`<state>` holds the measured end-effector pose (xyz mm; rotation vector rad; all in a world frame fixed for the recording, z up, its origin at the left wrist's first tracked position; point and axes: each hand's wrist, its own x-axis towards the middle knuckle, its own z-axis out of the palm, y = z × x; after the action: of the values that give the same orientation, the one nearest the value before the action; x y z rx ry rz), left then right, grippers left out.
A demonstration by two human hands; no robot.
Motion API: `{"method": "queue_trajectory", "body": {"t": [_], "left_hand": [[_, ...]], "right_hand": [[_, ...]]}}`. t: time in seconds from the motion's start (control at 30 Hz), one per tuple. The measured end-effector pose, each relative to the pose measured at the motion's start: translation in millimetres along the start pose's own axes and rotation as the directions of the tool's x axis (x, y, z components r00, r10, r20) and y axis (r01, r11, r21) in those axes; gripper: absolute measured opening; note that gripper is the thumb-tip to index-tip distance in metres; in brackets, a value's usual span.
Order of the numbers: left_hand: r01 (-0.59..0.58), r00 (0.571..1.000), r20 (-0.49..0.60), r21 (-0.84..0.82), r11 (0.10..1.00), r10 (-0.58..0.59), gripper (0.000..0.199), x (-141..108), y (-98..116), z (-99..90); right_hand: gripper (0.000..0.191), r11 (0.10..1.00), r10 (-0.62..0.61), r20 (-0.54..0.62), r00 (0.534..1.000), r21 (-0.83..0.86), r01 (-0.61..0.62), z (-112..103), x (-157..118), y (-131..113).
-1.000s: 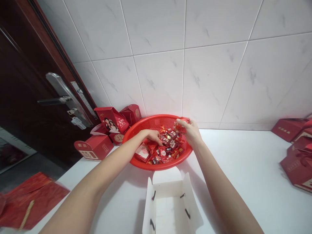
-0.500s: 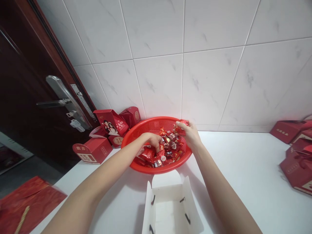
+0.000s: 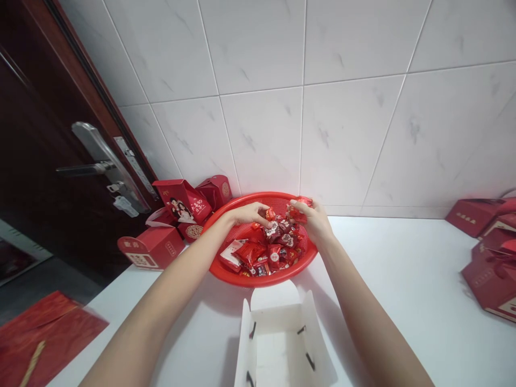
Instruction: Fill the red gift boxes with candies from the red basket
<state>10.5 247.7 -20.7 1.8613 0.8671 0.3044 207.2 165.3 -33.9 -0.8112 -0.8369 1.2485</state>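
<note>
Head view, right fingers point(image 3: 299, 206) clutching crinkly sweets point(image 3: 305, 201), left fingers point(image 3: 260, 207) — grip unclear — over oval mesh basket point(image 3: 250, 281)

The bare, slender left forearm point(image 3: 177, 279) reaches from near left toward the far middle, the left hand point(image 3: 246, 214) bent rightward. The bare right forearm point(image 3: 363, 301) slants leftward; the right hand point(image 3: 317, 223) grips, thumb pointing left.

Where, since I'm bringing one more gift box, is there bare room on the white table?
The widest bare patch of table lies between the right forearm and the maroon gift boxes at far right. A narrower one lies between the left forearm and the open white box. The rear left is crowded: red gift boxes cluster beside the red mesh basket.
</note>
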Motion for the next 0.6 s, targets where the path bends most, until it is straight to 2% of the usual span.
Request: {"method": "queue_trajectory", "body": {"t": [0.17,0.3,0.37,0.6], "left_hand": [[-0.004,0.995,-0.096,-0.025,1.0,0.002,0.036,2,-5,-1.5],[0.025,0.989,-0.144,-0.065,0.998,-0.034,0.073,0,-6,-2.8],[0.015,0.99,-0.136,-0.087,0.996,-0.027,0.081,-1,-4,-2.4],[-0.121,0.973,-0.208,-0.106,0.987,0.097,0.053,-2,9,2.7]], "right_hand": [[0.037,0.999,0.036,0.041,0.999,0.007,-0.036,-1,1,0],[0.035,0.998,0.059,0.049,0.997,0.012,-0.06,-1,1,-1],[0.033,0.997,0.077,0.034,0.996,0.002,-0.077,0,1,-1],[0.029,0.996,0.088,0.052,0.995,-0.026,-0.087,-2,2,3]]}}
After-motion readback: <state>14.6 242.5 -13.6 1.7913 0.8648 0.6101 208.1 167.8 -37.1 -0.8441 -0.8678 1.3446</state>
